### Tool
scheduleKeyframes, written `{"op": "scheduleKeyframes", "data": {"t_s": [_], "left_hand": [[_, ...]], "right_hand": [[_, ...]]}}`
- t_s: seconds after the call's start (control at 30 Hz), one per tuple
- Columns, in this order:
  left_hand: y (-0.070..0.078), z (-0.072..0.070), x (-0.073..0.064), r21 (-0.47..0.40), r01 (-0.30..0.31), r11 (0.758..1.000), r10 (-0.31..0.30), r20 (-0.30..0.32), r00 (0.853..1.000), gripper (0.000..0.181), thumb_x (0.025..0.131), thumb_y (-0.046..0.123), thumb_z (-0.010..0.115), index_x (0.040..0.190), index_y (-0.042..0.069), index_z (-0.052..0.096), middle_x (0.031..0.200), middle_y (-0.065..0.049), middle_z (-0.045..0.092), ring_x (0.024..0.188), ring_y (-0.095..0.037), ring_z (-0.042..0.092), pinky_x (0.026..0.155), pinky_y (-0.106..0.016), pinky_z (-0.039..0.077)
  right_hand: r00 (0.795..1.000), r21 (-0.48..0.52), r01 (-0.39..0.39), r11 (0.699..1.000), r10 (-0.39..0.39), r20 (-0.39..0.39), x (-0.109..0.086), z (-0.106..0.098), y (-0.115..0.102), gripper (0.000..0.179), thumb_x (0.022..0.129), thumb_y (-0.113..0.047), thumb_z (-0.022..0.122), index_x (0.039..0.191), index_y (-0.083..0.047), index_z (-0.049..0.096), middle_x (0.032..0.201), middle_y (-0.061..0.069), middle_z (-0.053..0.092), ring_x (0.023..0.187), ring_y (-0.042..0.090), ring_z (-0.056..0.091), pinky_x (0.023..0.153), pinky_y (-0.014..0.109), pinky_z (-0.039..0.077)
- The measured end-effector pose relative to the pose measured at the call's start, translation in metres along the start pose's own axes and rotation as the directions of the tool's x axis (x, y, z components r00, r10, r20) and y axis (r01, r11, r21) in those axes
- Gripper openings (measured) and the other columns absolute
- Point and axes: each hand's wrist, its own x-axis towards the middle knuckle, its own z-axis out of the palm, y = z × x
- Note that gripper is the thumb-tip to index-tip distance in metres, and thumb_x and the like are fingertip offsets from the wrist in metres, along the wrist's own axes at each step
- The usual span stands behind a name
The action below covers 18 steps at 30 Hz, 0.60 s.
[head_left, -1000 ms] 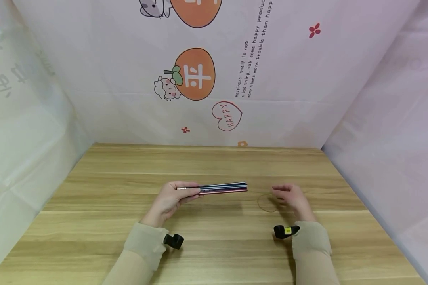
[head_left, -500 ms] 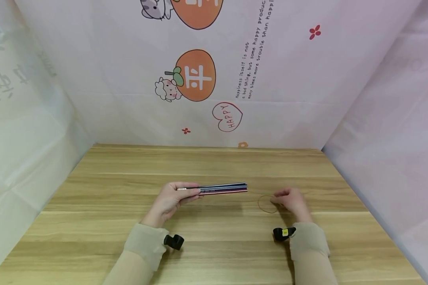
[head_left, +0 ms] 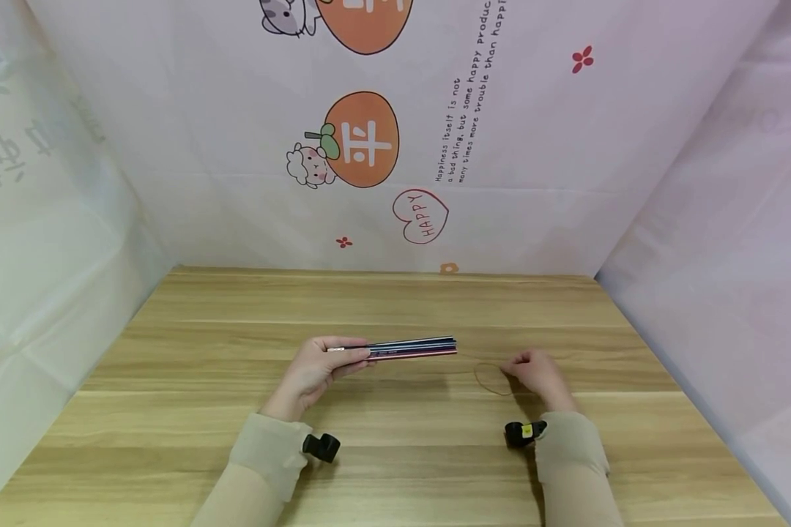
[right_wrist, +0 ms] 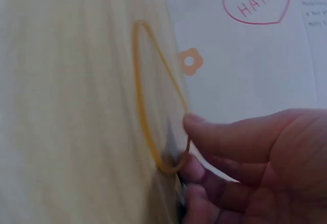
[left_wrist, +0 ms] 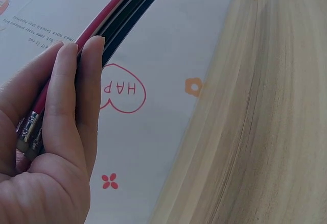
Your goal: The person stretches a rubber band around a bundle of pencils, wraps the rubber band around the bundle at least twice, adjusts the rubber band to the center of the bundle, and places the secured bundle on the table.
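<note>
White printed sheets [head_left: 521, 227] rise in front of me at twelve o'clock and close in at nine and three. Before them lies the pale wooden bench [head_left: 395, 468]; I take its middle as the clock's centre. My left sleeve [head_left: 234, 483] comes in at eight o'clock, my right sleeve [head_left: 580, 476] at four, both beige. My left grip [head_left: 316, 369], at ten o'clock, is clamped on a bundle of pencils [head_left: 418, 348], thumb across one side and fingers along the other. My right grip [head_left: 537, 373], at three, has its thumb and finger pinching a rubber band [head_left: 481, 386]. I hold the pencils raised over the bench near twelve, a red one among darker ones, their metal ends [left_wrist: 30, 127] in my palm and their far ends pointing just above three. A black camera [head_left: 321, 446] sits at my left cuff's three o'clock, its twin [head_left: 515, 434] at my right cuff's nine. The rubber band hangs slack in a loop at my right fingertips' eight o'clock, apart from the pencils; I can't tell whether it touches the wood.
</note>
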Motion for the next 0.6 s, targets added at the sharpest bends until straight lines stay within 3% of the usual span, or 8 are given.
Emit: {"op": "scheduleKeyframes", "data": {"t_s": [0.17,0.37,0.5,0.6], "left_hand": [[-0.0005,-0.0001,0.0003,0.002,0.002,1.0,-0.002,-0.001,1.0,0.043,0.089,-0.01,0.065,0.129,-0.021,0.052,0.118,-0.027,0.067,0.087,-0.02,0.075,0.084,-0.023,0.061],[-0.001,-0.0008,0.0005,0.002,0.008,1.0,-0.008,0.0,1.0,0.046,0.09,-0.009,0.065,0.131,-0.021,0.049,0.118,-0.026,0.067,0.088,-0.021,0.075,0.084,-0.023,0.061],[-0.0007,-0.0009,0.0005,-0.003,0.005,1.0,-0.005,0.0,1.0,0.046,0.089,-0.009,0.065,0.131,-0.021,0.049,0.116,-0.025,0.068,0.088,-0.021,0.075,0.084,-0.023,0.061],[0.0001,-0.0008,0.0001,-0.009,0.006,1.0,-0.006,-0.001,1.0,0.042,0.089,-0.009,0.066,0.128,-0.019,0.054,0.116,-0.024,0.069,0.088,-0.021,0.075,0.084,-0.023,0.061]], "right_hand": [[0.998,0.153,0.018,0.988,-0.026,0.051,0.0028,-0.0012,0.0034,0.028,0.099,-0.016,0.058,0.102,0.011,0.065,0.085,0.009,0.067,0.075,0.015,0.058,0.064,0.026,0.054],[0.994,0.328,0.023,0.944,-0.057,0.094,0.0044,-0.0019,0.0068,0.031,0.102,-0.016,0.054,0.115,0.011,0.058,0.101,0.013,0.075,0.082,0.007,0.065,0.071,0.023,0.058],[0.989,0.471,0.032,0.881,-0.095,0.111,0.003,-0.0023,0.0045,0.04,0.102,-0.018,0.055,0.126,0.013,0.052,0.106,0.009,0.073,0.091,0.006,0.067,0.08,0.021,0.058],[0.982,0.612,0.039,0.789,-0.143,0.121,0.0018,-0.0039,0.0013,0.031,0.102,-0.017,0.056,0.122,0.007,0.057,0.103,0.002,0.072,0.093,0.009,0.069,0.085,0.022,0.06]]}}
